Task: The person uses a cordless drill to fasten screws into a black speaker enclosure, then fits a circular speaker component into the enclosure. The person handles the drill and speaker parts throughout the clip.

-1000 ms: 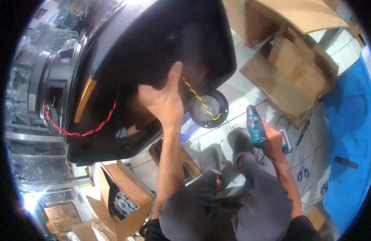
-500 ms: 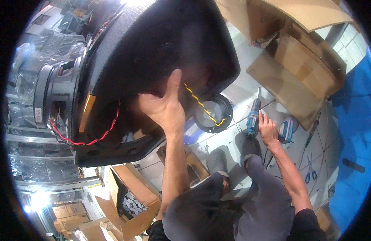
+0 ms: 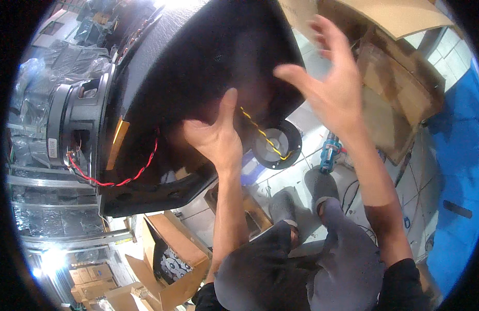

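Note:
A large black speaker cabinet [image 3: 213,57] is tilted up in front of me. My left hand [image 3: 219,142] grips it at the lower part, thumb up against the black surface and the other fingers largely hidden. Raised by the cabinet's right side, my right hand [image 3: 335,90] is open, slightly blurred and holding nothing. A round speaker driver [image 3: 76,127] juts from the cabinet's left side, with a twisted red and black wire [image 3: 146,165] running from it. A yellow and black wire [image 3: 260,130] reaches a smaller round driver [image 3: 294,140] lower down.
A blue cordless drill [image 3: 328,155] sits on the tiled floor by my right foot. Cardboard boxes [image 3: 400,78] stand at the far right, near a blue sheet [image 3: 452,171]. An open carton [image 3: 182,241] of round parts is at lower left. Plastic-wrapped stacks [image 3: 37,176] line the left.
My right hand has come up from beside the drill on the floor to the cabinet's right side, fingers spread. My left hand keeps its hold, and the cabinet has barely shifted.

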Demonstrator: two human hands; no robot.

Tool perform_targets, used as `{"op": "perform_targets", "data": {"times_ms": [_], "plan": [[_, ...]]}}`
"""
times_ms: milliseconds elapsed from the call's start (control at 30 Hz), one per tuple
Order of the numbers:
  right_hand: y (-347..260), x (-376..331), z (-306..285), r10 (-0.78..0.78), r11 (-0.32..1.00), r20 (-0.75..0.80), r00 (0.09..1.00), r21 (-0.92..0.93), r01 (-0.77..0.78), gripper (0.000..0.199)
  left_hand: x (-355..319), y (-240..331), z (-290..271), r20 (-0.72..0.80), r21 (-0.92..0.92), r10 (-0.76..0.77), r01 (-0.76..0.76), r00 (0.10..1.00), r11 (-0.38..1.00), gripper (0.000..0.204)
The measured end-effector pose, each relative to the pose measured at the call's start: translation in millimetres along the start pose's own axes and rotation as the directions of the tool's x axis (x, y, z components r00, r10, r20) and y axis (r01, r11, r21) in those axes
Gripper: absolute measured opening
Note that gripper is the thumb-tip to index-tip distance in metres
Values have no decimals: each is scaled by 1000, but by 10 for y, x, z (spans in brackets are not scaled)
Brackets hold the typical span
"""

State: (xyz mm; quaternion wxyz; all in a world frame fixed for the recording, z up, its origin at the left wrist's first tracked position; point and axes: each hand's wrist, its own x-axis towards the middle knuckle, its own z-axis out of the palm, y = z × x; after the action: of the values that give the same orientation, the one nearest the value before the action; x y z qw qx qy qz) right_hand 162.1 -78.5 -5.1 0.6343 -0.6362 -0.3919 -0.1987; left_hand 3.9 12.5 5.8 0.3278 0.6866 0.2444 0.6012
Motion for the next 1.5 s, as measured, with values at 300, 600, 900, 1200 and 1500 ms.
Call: {"op": "perform_targets", "data": {"times_ms": [300,600,900,1200,1500], "plan": [[-263,234,381,176,891,175,969,390,-233,72,-11,26,-1,-15,60,-50,50,999,997,43],[-315,189,417,181,907,57,982,377,-189,55,3,54,40,-46,20,-29,30,998,999,45],[-298,172,441,146,937,23,989,316,-145,44,2,32,54,-92,62,-32,38,995,997,36],[-435,188,439,251,925,-6,968,297,-238,42,20,83,97,-104,9,-103,104,989,995,38],[-519,222,410,197,957,-154,968,245,-155,38,44,81,140,-131,-16,-74,72,989,997,36]]}}
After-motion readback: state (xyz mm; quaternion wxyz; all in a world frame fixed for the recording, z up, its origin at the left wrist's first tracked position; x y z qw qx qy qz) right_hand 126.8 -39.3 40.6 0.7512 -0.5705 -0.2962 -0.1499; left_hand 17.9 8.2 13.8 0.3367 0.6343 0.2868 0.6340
